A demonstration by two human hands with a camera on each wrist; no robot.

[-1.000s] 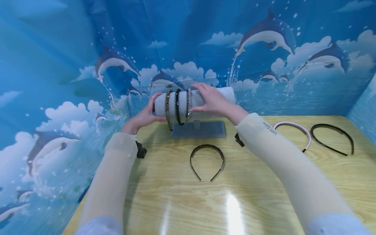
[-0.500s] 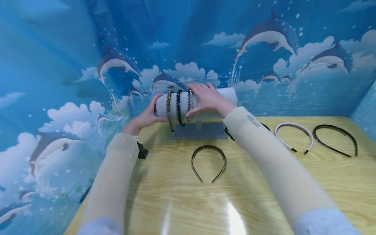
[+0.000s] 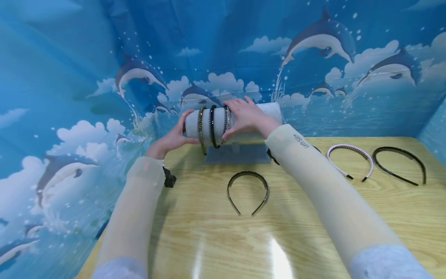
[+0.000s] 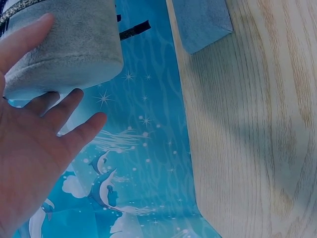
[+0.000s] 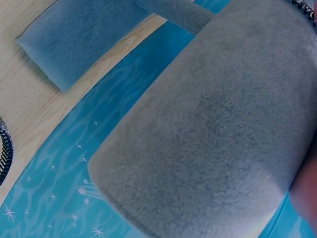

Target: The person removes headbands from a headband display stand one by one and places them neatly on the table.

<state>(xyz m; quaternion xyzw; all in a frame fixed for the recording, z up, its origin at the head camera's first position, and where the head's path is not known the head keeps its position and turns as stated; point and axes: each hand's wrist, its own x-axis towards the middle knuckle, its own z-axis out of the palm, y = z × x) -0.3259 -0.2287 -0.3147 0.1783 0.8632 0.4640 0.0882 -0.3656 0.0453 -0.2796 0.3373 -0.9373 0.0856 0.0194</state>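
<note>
A grey velvet roll [image 3: 271,110] on a grey base [image 3: 240,154] stands at the table's back edge. It carries a gold headband [image 3: 200,128], a black one [image 3: 211,130] and a rhinestone one [image 3: 226,116]. My left hand [image 3: 174,137] is flat against the roll's left end. In the left wrist view this hand [image 4: 34,148] is spread, thumb on the roll [image 4: 69,44]. My right hand [image 3: 249,116] lies over the roll's top, fingers and thumb against the rhinestone headband. The right wrist view is filled by the roll [image 5: 213,124].
A dark toothed headband [image 3: 248,176] lies on the wooden table [image 3: 223,240] in front of the base. At the right lie a white headband [image 3: 350,148] and a black one [image 3: 400,153]. A dolphin-print backdrop [image 3: 69,77] walls the back and left.
My right hand and forearm have slid left along the roll up to the rhinestone headband, uncovering more of the white headband. The left hand stays at the roll's end.
</note>
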